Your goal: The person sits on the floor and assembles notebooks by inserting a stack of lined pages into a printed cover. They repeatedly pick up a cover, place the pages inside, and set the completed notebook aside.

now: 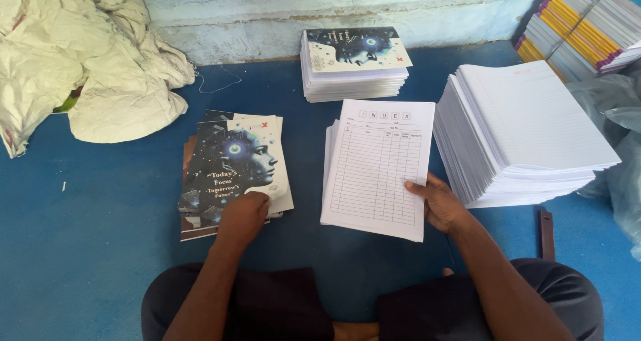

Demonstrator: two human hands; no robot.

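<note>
My left hand (242, 214) rests with curled fingers on the lower edge of a small pile of dark printed notebook covers (234, 164) lying on the blue floor. My right hand (437, 201) grips the lower right corner of a stack of white table-ruled sheets (375, 164) in the middle, thumb on top. To the right of that stack stands a thick pile of ruled white pages (527, 124). Behind the middle stack sits a pile of finished notebooks (354, 64) with the same dark cover on top.
A crumpled white sack cloth (87, 54) lies at the back left. Bundled notebooks with yellow and purple spines (584, 27) are stacked at the back right by the pale wall. Clear plastic (614, 134) sits at the right edge. My crossed legs (267, 307) fill the bottom.
</note>
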